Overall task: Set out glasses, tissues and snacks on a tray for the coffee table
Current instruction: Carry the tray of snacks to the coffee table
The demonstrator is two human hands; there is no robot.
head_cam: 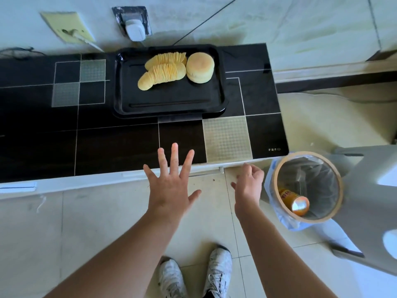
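A black tray (171, 104) lies on the dark tiled coffee table (96, 143) near the wall. On its far half are two rows of stacked potato crisps (163, 72) and a round pale bun (200, 67) to their right. My left hand (171, 181) hovers over the table's near edge with fingers spread and nothing in it. My right hand (249, 186) hangs beside the bin with fingers loosely bent and empty. An orange crisp can (295, 202) lies inside the bin. No glasses or tissues are in view.
A round bin (309, 188) with a clear liner stands on the floor at the table's right end. A grey stool (369, 203) sits to the right of it. A wall socket with a white plug (134, 29) is behind the tray. My shoes (193, 274) are on the tiled floor.
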